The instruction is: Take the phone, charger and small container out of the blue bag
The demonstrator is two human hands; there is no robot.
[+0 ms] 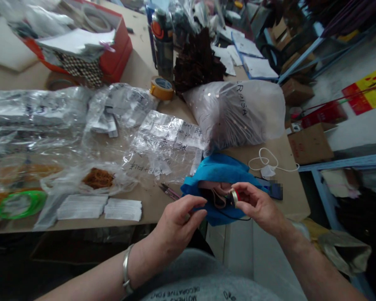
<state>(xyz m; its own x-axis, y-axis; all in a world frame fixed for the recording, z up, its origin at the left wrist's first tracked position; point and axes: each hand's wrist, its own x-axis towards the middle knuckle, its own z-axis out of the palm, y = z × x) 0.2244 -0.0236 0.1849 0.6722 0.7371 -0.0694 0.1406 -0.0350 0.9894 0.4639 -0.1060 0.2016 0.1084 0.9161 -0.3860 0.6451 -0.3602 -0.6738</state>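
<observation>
An open blue cloth bag (221, 167) lies at the table's front edge, with pinkish cloth and a loop of cord in its mouth. Over its right side, my right hand (258, 205) pinches a small round item (234, 197) with a metallic rim and some red on it. My left hand (180, 219) is at the bag's left side, thumb and fingers apart, with nothing between them. A silvery bracelet is on my left wrist. A black cord runs out of the bag below my right hand.
A full plastic bag (238, 113) stands behind the blue bag. Yellow tape (161, 88), a dark bottle (163, 50) and a red box (122, 46) are farther back. Pens (169, 191), paper slips (123, 209) and white cord (277, 167) lie nearby.
</observation>
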